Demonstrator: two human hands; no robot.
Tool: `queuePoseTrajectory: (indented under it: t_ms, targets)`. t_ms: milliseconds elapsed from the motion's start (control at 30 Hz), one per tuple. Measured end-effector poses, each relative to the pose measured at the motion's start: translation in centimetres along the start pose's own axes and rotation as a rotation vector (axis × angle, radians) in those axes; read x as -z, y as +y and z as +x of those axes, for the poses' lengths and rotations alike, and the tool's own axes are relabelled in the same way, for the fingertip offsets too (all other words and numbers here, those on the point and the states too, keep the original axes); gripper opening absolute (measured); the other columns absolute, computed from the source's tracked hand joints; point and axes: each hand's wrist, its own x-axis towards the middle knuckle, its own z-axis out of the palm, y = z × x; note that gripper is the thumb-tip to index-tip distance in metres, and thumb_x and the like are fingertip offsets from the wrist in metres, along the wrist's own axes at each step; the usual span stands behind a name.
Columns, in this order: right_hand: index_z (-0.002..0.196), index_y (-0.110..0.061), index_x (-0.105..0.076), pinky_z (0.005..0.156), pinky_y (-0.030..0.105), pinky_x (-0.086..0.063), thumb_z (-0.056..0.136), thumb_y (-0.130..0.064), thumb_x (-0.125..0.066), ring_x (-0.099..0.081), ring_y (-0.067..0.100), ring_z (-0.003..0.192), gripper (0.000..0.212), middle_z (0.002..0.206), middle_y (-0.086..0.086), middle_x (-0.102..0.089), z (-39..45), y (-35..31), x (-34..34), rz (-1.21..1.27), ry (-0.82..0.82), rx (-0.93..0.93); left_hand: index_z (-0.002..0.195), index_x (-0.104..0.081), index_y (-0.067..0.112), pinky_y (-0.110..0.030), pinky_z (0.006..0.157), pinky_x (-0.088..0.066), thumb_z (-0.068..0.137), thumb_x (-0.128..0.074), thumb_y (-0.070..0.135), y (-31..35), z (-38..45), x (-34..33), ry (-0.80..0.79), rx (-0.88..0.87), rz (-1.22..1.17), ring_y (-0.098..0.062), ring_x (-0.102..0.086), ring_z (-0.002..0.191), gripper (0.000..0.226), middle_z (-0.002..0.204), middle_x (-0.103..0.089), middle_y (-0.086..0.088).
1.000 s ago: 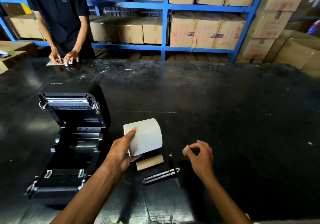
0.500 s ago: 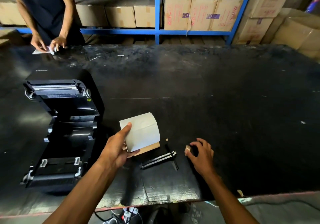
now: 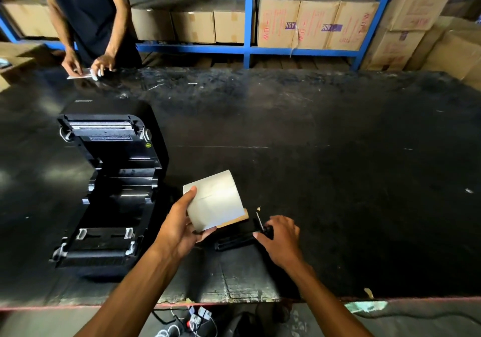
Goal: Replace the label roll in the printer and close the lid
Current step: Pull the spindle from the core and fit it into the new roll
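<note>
The left hand [image 3: 179, 226] is clamped around the white label roll [image 3: 214, 201], just right of the open printer [image 3: 104, 193], whose lid is tipped back. The right hand [image 3: 282, 240] closes its fingers on the black spindle [image 3: 234, 243] lying on the dark table [image 3: 338, 167]. A bare cardboard core [image 3: 234, 221] peeks out behind the roll. Far left, another person [image 3: 88, 11] handles a paper [image 3: 78, 74] before blue shelves [image 3: 247, 47] of boxes.
</note>
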Motion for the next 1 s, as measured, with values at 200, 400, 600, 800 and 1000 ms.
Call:
queuePoseTrajectory:
  t_ms: [200, 400, 600, 800, 1000]
  targets:
    - [0.092, -0.015, -0.059, 0.068, 0.01, -0.048, 0.078, -0.01, -0.072, -0.062, 0.018, 0.08, 0.02, 0.082, 0.0, -0.064, 1.6, -1.9, 4.7, 0.577, 0.166, -0.06, 0.128, -0.054, 0.019, -0.046, 0.076, -0.054, 0.081, -0.061, 0.046, 0.9, -0.1, 1.5, -0.034, -0.024, -0.086, -0.033, -0.06, 0.11, 0.055, 0.119, -0.063, -0.011]
    - [0.108, -0.014, -0.055, 0.061, 0.021, -0.053, 0.087, -0.012, -0.062, -0.06, 0.012, 0.069, 0.022, 0.081, 0.003, -0.064, 3.2, -5.7, 10.0, 0.953, 0.367, -0.103, 0.122, -0.056, 0.026, -0.044, 0.078, -0.051, 0.084, -0.054, 0.048, 1.7, -0.2, 1.7, -0.131, -0.058, -0.162, -0.031, -0.06, 0.109, 0.043, 0.116, -0.066, -0.006]
    - [0.105, -0.022, -0.053, 0.073, 0.029, -0.054, 0.087, -0.015, -0.063, -0.063, 0.013, 0.078, 0.022, 0.093, 0.002, -0.065, 2.9, -7.9, 9.8, 0.879, 0.267, -0.061, 0.123, -0.056, 0.024, -0.042, 0.074, -0.051, 0.083, -0.054, 0.048, 2.0, -0.5, 1.2, -0.164, -0.068, -0.201, -0.031, -0.059, 0.109, 0.046, 0.114, -0.066, -0.006]
    - [0.104, -0.027, -0.057, 0.072, 0.007, -0.048, 0.084, -0.012, -0.066, -0.061, -0.006, 0.086, 0.026, 0.093, -0.017, -0.062, 2.1, -9.2, 11.6, 0.719, 0.356, 0.187, 0.099, -0.063, 0.026, -0.04, 0.071, -0.052, 0.084, -0.055, 0.04, 2.8, -0.5, 0.7, -0.191, -0.174, -0.166, -0.024, -0.065, 0.093, 0.022, 0.084, -0.078, 0.003]
    - [0.103, -0.035, -0.059, 0.076, 0.009, -0.049, 0.083, -0.016, -0.067, -0.061, -0.01, 0.091, 0.028, 0.095, -0.017, -0.065, 2.1, -10.8, 11.5, 0.655, 0.256, 0.274, 0.114, -0.059, 0.02, -0.036, 0.063, -0.055, 0.076, -0.063, 0.043, 3.3, -0.7, -0.6, -0.161, -0.24, -0.079, -0.023, -0.068, 0.091, 0.045, 0.097, -0.075, -0.001]
